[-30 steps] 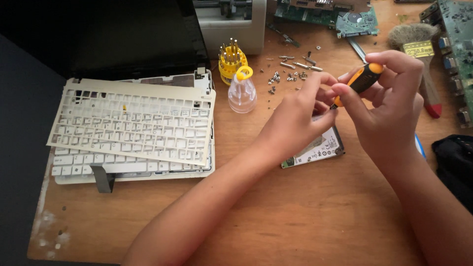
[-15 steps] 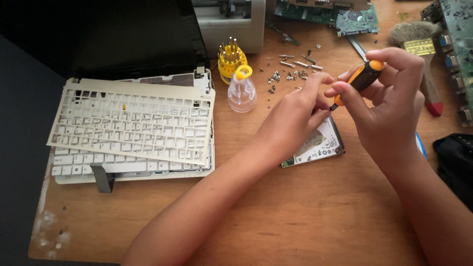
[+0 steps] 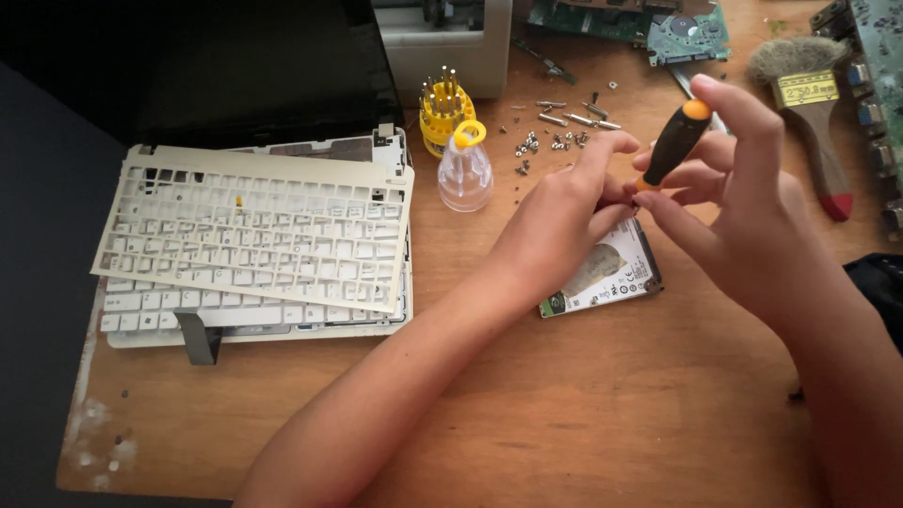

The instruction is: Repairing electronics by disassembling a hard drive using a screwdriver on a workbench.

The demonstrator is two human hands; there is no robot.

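Observation:
My right hand (image 3: pixel 729 183) grips a small black screwdriver with an orange cap (image 3: pixel 673 143), held tilted above the desk. My left hand (image 3: pixel 564 212) reaches in from the lower left, its fingertips pinched at the screwdriver's lower tip. Whether it holds a bit or a screw there is hidden. Below both hands lies a small hard drive (image 3: pixel 607 273) with a white label, partly covered by my left hand.
A dismantled white laptop with a loose keyboard frame (image 3: pixel 254 235) lies at left. A yellow bit holder (image 3: pixel 442 108), a clear small bottle (image 3: pixel 465 169), scattered screws (image 3: pixel 555 132), a brush (image 3: pixel 809 94) and green circuit boards (image 3: pixel 682 23) sit on the wooden desk (image 3: pixel 564 414).
Both hands and the screwdriver stay in almost the same spot. The screwdriver has tilted slightly more upright in my right hand.

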